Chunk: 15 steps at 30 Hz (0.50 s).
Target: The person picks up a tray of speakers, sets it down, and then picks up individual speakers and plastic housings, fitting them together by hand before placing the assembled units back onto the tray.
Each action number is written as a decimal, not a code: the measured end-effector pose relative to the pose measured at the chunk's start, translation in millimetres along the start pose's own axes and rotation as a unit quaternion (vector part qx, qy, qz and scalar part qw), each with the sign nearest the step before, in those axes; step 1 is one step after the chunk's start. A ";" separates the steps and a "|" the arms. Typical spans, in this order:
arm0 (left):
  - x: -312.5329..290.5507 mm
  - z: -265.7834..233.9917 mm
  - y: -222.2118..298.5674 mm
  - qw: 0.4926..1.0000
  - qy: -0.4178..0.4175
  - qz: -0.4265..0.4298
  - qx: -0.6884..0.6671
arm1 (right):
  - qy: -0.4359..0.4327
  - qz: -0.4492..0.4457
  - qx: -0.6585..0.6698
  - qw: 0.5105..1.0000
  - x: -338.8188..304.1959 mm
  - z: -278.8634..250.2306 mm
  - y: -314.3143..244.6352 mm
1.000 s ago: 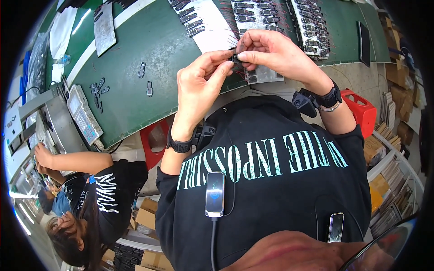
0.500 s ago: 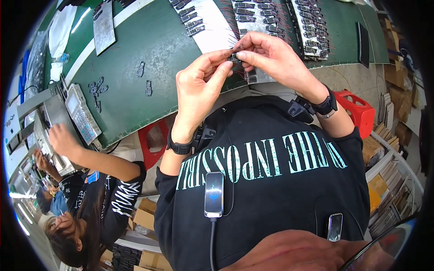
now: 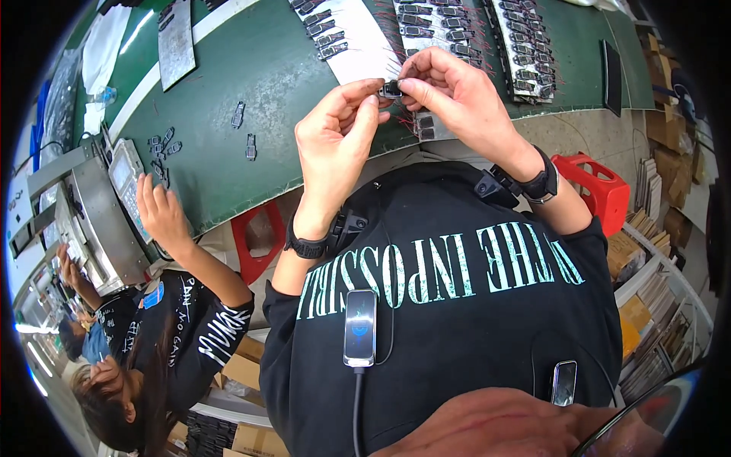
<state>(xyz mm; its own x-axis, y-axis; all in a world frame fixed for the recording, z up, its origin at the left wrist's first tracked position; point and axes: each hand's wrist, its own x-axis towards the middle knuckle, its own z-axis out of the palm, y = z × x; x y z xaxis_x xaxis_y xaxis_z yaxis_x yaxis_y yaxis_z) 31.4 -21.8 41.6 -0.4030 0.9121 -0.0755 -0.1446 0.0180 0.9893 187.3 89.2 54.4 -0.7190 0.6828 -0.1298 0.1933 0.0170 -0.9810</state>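
Observation:
Between my two hands is a small black electronic part (image 3: 391,90) with a pale rim, held above the near edge of the green table. My right hand (image 3: 466,103) pinches its right end between thumb and forefinger. The fingertips of my left hand (image 3: 335,145) close on its left end, thumb just below. Just beyond my fingers lies a white board (image 3: 364,53) with a row of similar black parts trailing thin wires. A second board of such parts (image 3: 426,30) lies partly behind my right hand, which hides some of it.
Another full board (image 3: 524,53) lies to the right, near a dark flat bar (image 3: 611,75). Loose black parts (image 3: 250,147) are scattered at left, beside a keypad unit (image 3: 126,179). A co-worker's hand (image 3: 164,213) reaches there. Red stools (image 3: 594,186) stand below the table edge.
My hands have shifted slightly, and more of the black part shows between my fingers. The co-worker's hand has moved right and toward the keypad unit.

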 end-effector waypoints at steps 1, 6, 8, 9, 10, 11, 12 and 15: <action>0.4 -0.7 -0.5 1.000 -0.001 -0.003 0.000 | 0.000 0.000 0.000 1.000 0.0 0.1 1.3; 1.0 -3.0 -1.4 0.999 -0.002 -0.014 -0.048 | -0.010 -0.003 0.028 1.000 0.8 1.1 6.2; 0.1 -2.8 0.6 0.999 -0.009 -0.012 -0.041 | -0.014 0.000 0.027 1.000 1.5 0.1 6.8; -0.1 -2.7 0.9 0.999 -0.012 -0.011 -0.038 | -0.015 0.000 0.026 1.000 1.9 -0.7 6.9; -0.2 -2.9 -1.2 0.999 -0.011 -0.010 -0.039 | -0.028 0.006 0.053 0.998 2.1 -1.6 6.9; -0.2 -3.3 -5.4 0.999 -0.017 -0.006 -0.029 | -0.040 0.013 0.080 0.996 2.5 -2.4 7.0; -0.6 -3.8 -7.7 1.000 -0.023 -0.003 -0.017 | -0.052 0.019 0.107 0.993 2.6 -2.2 6.4; -2.3 -4.3 -8.1 1.000 -0.026 0.002 -0.017 | -0.049 0.022 0.141 0.989 1.7 2.6 6.3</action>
<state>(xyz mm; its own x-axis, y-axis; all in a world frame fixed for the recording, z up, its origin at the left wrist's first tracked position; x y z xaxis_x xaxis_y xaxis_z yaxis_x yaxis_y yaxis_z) 29.6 -25.9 33.2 -0.3566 0.9320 -0.0652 -0.1745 0.0021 0.9846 185.5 88.6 47.6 -0.7776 0.6045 -0.1733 0.0419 -0.2251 -0.9734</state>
